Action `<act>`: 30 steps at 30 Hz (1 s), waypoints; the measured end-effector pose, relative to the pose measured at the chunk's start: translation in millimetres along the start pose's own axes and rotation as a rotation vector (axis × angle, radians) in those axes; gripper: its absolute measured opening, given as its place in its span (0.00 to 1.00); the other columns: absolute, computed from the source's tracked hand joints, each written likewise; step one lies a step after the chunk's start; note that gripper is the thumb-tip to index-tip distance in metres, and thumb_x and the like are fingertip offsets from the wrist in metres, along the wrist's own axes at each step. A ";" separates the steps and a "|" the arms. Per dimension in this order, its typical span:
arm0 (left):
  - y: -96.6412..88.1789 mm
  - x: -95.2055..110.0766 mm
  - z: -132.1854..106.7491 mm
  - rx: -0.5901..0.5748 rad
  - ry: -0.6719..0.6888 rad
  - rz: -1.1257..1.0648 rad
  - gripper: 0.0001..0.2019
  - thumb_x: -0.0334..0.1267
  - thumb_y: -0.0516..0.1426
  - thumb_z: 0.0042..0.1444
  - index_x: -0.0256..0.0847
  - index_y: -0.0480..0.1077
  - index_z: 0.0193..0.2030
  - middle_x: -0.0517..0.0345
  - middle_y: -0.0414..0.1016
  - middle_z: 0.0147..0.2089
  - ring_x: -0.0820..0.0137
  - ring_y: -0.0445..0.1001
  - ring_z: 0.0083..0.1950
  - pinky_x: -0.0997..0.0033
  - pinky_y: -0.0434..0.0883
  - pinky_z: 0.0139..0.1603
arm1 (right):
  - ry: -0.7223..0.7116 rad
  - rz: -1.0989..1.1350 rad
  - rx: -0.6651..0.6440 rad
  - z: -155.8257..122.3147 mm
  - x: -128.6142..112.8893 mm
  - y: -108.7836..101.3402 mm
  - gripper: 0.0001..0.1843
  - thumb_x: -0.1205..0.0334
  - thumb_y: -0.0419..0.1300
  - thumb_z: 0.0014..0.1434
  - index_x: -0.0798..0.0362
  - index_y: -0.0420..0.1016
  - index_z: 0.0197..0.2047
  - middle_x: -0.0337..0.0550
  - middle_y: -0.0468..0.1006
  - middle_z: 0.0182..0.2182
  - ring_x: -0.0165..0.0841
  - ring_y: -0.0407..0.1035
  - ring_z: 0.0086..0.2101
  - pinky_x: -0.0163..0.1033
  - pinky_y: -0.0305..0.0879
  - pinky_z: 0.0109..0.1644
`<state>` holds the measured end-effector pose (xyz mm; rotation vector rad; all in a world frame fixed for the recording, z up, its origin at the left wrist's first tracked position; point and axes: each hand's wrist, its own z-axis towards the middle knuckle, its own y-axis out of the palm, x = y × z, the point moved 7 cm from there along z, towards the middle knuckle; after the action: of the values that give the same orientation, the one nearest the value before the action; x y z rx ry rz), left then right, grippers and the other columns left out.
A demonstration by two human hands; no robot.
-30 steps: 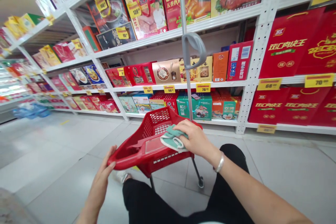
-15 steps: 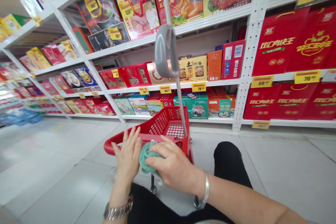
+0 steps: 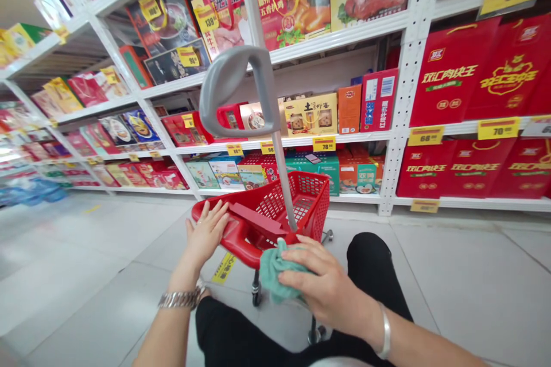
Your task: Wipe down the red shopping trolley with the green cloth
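Observation:
A red plastic shopping cart (image 3: pixel 243 248) with a perforated basket stands on casters in front of me. From its near side rises a metal pole with a grey loop handle (image 3: pixel 269 92). My left hand (image 3: pixel 209 228) lies with fingers spread on the cart's left rim. My right hand (image 3: pixel 321 278) grips a crumpled green cloth (image 3: pixel 275 269) against the rim's near right corner, close to the pole's foot. The cloth hides that corner. The palm side of each hand is out of sight.
White shelves (image 3: pixel 331 43) with boxed foods and yellow price tags run across the back. Red gift boxes (image 3: pixel 458 77) fill the right bay. My black-trousered knee (image 3: pixel 370 258) is right of the cart. Pale tiles (image 3: pixel 465 275) cover the floor.
The cart has turned, showing its handle loop broadside and its right basket wall. My right hand and the cloth have moved right along the rim, away from my left hand.

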<state>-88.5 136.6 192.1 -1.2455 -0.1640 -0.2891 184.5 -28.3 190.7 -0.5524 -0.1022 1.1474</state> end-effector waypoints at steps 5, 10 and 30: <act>-15.0 1.8 -2.9 0.105 -0.118 -0.037 0.24 0.45 0.44 0.68 0.43 0.69 0.65 0.43 0.64 0.70 0.47 0.53 0.75 0.19 0.34 0.67 | 0.331 -0.034 0.193 -25.9 72.8 -37.9 0.19 0.72 0.56 0.62 0.45 0.78 0.52 0.47 0.79 0.51 0.38 0.74 0.51 0.47 0.72 0.56; -10.8 56.2 -27.8 0.225 0.043 -0.127 0.27 0.46 0.42 0.69 0.40 0.60 0.70 0.42 0.63 0.71 0.55 0.54 0.76 0.31 0.43 0.73 | 0.569 -0.037 0.387 -24.3 130.1 -35.5 0.19 0.67 0.58 0.61 0.46 0.79 0.54 0.48 0.78 0.51 0.40 0.73 0.52 0.49 0.71 0.59; -7.2 37.0 -28.8 0.012 0.065 0.332 0.39 0.58 0.56 0.57 0.37 0.61 0.70 0.37 0.62 0.71 0.43 0.54 0.74 0.27 0.42 0.71 | 0.491 -0.031 -0.033 -32.9 171.5 79.9 0.22 0.72 0.59 0.61 0.49 0.76 0.56 0.50 0.77 0.53 0.38 0.70 0.54 0.48 0.68 0.61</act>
<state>-56.5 102.5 199.9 -1.2277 0.0973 -0.0411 201.7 134.9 91.0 -0.8442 0.2926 0.9534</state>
